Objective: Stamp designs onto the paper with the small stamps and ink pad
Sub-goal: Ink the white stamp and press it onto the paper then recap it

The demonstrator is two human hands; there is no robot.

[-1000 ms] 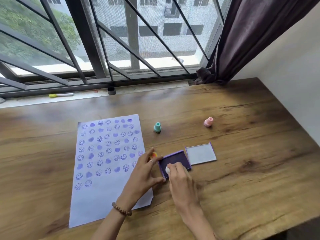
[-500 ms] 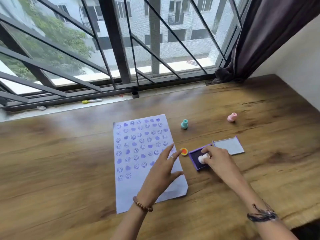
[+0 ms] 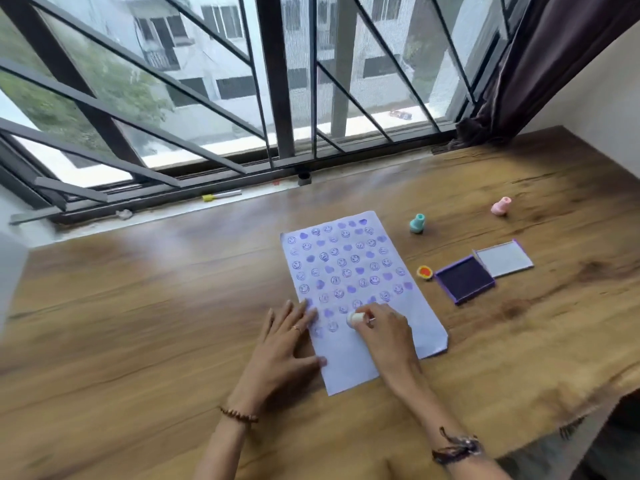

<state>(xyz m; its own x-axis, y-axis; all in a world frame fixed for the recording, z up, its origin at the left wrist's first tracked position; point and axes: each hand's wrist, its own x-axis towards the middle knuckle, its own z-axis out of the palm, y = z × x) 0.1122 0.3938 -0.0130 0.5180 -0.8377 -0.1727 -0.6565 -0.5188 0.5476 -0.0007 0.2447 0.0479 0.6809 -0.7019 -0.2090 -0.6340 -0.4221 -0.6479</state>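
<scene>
Right hand (image 3: 382,332) with white stamp (image 3: 355,319) on paper (image 3: 349,271), left hand (image 3: 287,344) flat beside

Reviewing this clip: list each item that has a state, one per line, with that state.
Ink pad: open, lid lying flat beside it.
Paper: flat, mostly stamped, lower part blank.
White stamp: held on the paper.
Right hand: gripping the white stamp.
Left hand: flat, pinning the paper's edge.
Teal stamp: upright, unused.
Pink stamp: tilted, unused.
Orange stamp: on its side.

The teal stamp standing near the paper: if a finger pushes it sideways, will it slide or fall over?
The teal stamp would probably tip: it stands upright, narrow above a wider base. Once down, its round body may roll. It looks small, so probably light.
</scene>
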